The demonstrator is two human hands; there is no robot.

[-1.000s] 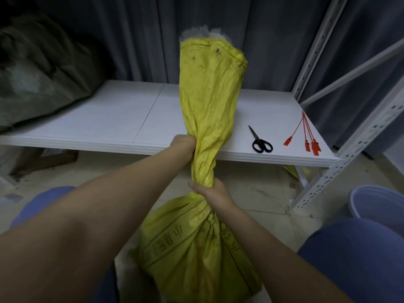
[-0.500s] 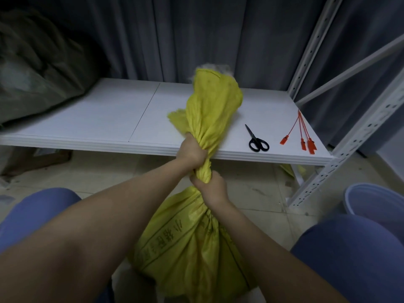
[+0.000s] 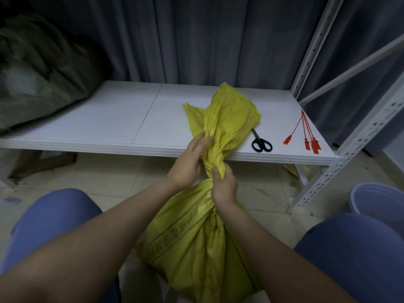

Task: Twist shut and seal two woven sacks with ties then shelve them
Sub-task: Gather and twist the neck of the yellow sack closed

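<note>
Yellow woven sack (image 3: 196, 243) stands on the tiled floor between the person's knees, its body bulging low in the view and printed lettering running across its front. Both bare forearms reach in over it. The right hand (image 3: 224, 185) is clenched around the twisted neck of the sack, thumb up against the rope-like fabric right where the bag narrows. Just above and to the left, the left hand (image 3: 189, 161) lies against the side of the twisted part with its fingers stretched out and loose, touching the cloth rather than gripping it. Above the hands, the gathered top of the sack flares open again and flops forward over the front edge of the white shelf (image 3: 113, 125).

On that shelf, just to the right of the sack's floppy top, lie black-handled scissors (image 3: 261, 143), their blades partly hidden behind the yellow cloth. A little further right, near the shelf's corner, several red ties (image 3: 308, 134) lie fanned out, their tags pointing toward the front edge. At the far left of the shelf sits a dark green sack (image 3: 37, 68), slumped and in shadow. A white perforated upright (image 3: 358, 145) frames the right side, and a pale bucket (image 3: 380, 200) stands on the floor beyond it. Grey curtains (image 3: 207, 40) hang behind everything.
</note>
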